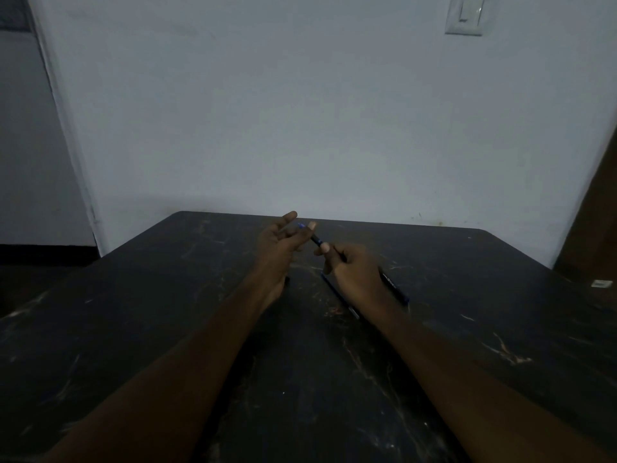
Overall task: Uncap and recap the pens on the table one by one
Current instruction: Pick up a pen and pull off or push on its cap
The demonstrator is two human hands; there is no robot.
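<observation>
Dark table (334,379), dim light. Two pens lie beneath my right hand (354,275): one (395,287) to its right, one (337,295) to its left. My right hand is closed on the barrel of a third pen (315,241), held above the table. My left hand (277,245) pinches its blue-tipped far end, other fingers loose. Whether the cap is seated, I cannot tell. Recommended: keep the pen straight between hands, move the cap along the barrel's line.
</observation>
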